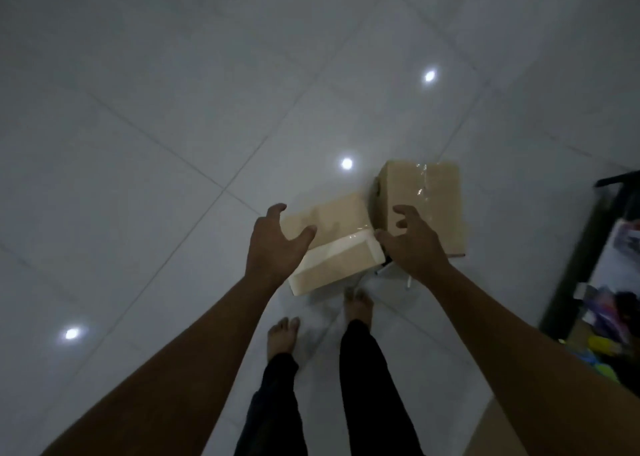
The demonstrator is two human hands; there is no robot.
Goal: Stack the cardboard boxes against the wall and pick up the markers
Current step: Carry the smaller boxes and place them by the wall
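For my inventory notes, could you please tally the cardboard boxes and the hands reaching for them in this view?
Cardboard boxes: 2, the near box and the far box.
Hands: 2, the left hand and the right hand, both open.
Total: 4.

Two cardboard boxes are set on the floor (pixel 173 109), the nearer box (pixel 332 247) just left of and before the farther box (pixel 426 206). Markers (pixel 388 268) are found beside the nearer box's right end. A shelf (pixel 571 265) is placed at the right.

Both arms outstretched, left hand (pixel 277 244) and right hand (pixel 412 244) spread, empty.
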